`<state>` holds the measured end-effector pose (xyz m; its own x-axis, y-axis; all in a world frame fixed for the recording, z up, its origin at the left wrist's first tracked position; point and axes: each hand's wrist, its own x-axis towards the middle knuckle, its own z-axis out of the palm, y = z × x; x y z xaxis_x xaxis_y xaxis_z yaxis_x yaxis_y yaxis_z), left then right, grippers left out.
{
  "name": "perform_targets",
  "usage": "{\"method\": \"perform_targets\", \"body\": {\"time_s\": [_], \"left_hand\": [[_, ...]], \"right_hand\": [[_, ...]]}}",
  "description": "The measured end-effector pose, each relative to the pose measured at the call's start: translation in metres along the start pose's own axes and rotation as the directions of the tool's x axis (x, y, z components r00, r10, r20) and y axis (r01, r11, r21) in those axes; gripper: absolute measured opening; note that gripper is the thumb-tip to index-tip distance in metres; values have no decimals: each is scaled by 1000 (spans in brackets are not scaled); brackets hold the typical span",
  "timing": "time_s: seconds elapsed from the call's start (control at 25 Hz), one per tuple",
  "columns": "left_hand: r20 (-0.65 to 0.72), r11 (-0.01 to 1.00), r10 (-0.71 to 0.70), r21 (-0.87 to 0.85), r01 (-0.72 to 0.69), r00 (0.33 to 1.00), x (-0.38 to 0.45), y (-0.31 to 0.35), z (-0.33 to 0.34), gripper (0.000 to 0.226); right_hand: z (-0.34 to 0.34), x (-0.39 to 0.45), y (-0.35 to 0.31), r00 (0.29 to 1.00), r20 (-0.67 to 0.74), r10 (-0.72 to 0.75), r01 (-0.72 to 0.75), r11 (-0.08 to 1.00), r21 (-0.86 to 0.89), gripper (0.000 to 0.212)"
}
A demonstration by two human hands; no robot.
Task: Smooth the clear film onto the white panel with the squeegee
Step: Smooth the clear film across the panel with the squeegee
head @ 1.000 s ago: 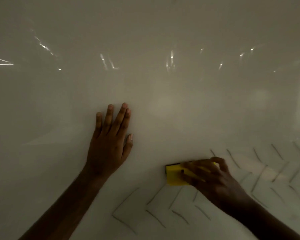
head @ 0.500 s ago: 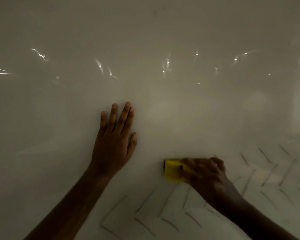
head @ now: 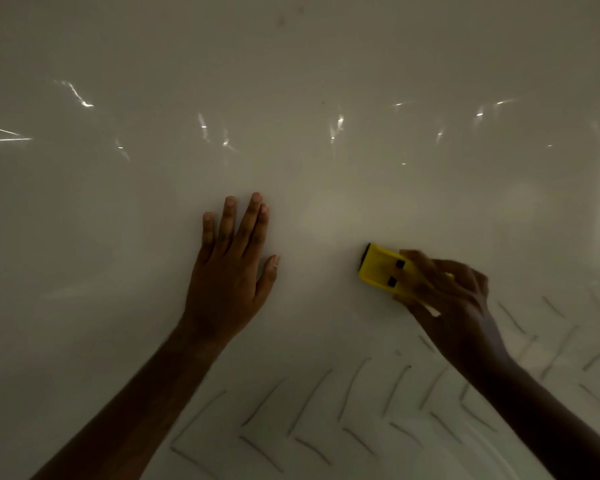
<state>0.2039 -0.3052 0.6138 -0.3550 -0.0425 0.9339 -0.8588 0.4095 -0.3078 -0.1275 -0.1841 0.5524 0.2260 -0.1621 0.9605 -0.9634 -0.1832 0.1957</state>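
Dimly, right hand [head: 454, 299] gripping, perhaps pressing, squeegee [head: 383, 268], left hand [head: 227, 271] flat

White panel [head: 326, 46]: smooth, glossy off-white, catching streaks of reflected light along its upper part.
Clear film [head: 326, 209]: transparent, shiny, visible mainly as sheen; short grey creases in a herringbone run across the lower right corner.
Squeegee [head: 381, 270]: bright yellow plastic, matt, with small black insets and a dark left edge.
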Motion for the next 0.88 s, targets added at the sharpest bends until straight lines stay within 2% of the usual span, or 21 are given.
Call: {"method": "perform_targets", "body": {"time_s": [0.08, 0.16, 0.24, 0.32, 0.44, 0.56, 0.64, 0.76, 0.88], "left_hand": [[3, 1000, -9, -2, 9, 1000, 2, 8, 1, 71], [9, 1000, -9, -6, 9, 1000, 1, 16, 4, 71], [15, 1000, -5, -9, 5, 1000, 0, 26, 5, 71], [21, 1000, -2, -15, 2, 1000, 1, 33, 6, 72], [32, 1000, 25, -4, -24, 999, 4, 48, 8, 75], [26, 1000, 25, -3, -24, 999, 9, 65, 11, 79], [19, 1000, 16, 3, -16, 1000, 12, 73, 13, 79], [31, 999, 34, 8, -35, 999, 12, 84, 16, 78], [47, 998, 59, 3, -59, 997, 11, 98, 18, 78]], "right_hand": [[3, -38, 3, 985, 80, -152, 153, 988, 2, 30], [0, -83, 11, 936, 200, -289, 295, 956, -1, 35], [-15, -104, 28, 901, 266, -342, 359, 933, -18, 41], [-29, -93, 49, 917, 264, -300, 322, 946, -43, 43], [-39, -45, 68, 982, 142, -123, 135, 988, -75, 35], [-34, -17, 68, 998, 63, -13, 17, 998, -62, 33], [-27, -32, 65, 996, 63, -67, 69, 997, -38, 31], [-24, -93, 68, 944, 205, -257, 263, 965, -2, 35], [-40, -125, 89, 931, 265, -252, 268, 963, -27, 41]]}}
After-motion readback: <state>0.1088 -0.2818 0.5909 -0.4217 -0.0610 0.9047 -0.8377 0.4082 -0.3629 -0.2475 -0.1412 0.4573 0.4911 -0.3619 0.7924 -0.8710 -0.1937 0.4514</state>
